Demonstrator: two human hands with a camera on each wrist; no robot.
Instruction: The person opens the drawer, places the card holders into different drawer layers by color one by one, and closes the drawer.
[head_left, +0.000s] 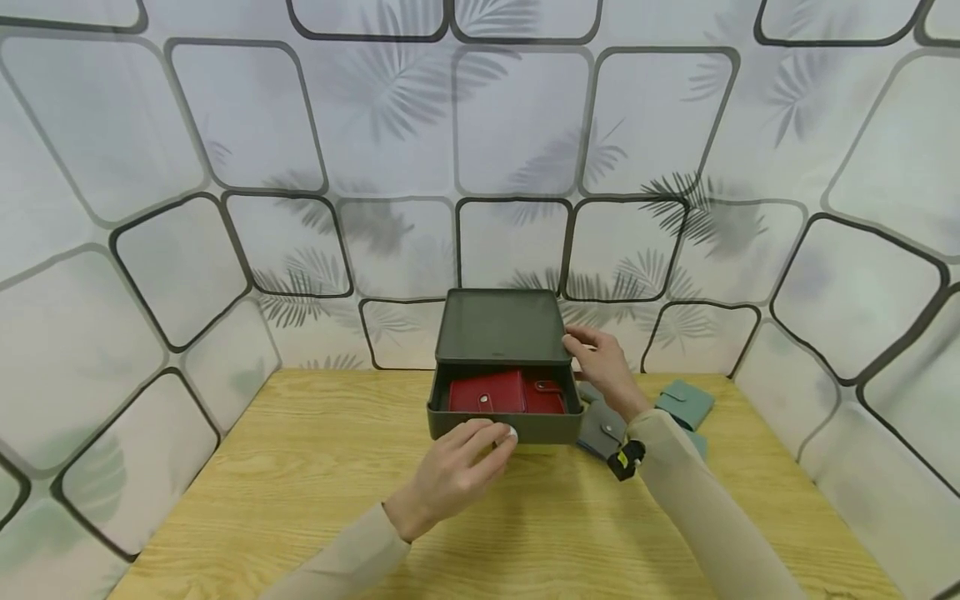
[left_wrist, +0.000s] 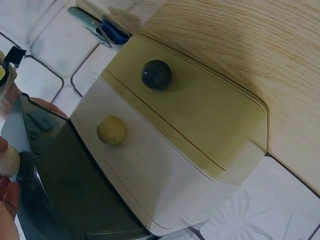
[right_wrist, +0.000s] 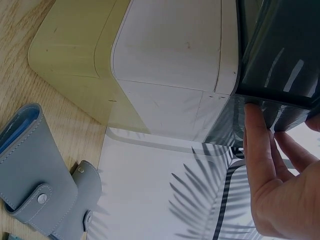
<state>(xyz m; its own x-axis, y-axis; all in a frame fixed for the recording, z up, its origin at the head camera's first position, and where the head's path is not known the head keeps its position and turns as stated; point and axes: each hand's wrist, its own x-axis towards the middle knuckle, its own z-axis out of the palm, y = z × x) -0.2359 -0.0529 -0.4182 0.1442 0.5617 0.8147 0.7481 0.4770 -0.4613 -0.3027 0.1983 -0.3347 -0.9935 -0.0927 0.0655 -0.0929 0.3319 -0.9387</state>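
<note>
A stacked drawer unit has a dark green top drawer (head_left: pixel 540 429), pulled out, above a white drawer (left_wrist: pixel 150 165) and a yellow drawer (left_wrist: pixel 200 115). Two red wallets lie inside the top drawer; the larger wallet (head_left: pixel 480 390) has a snap tab, and the second wallet (head_left: pixel 546 398) lies at its right. My left hand (head_left: pixel 453 468) pinches the top drawer's white knob (left_wrist: pixel 9 161) between thumb and fingers. My right hand (head_left: pixel 606 365) rests its extended fingers (right_wrist: pixel 257 145) against the right side of the green top section, near its upper corner.
Grey-blue snap wallets (right_wrist: pixel 47 175) lie on the wooden table (head_left: pixel 322 483) right of the unit, below my right forearm. Farther right are green wallets (head_left: pixel 686 402). A leaf-patterned curtain (head_left: pixel 405 150) stands behind and along both sides.
</note>
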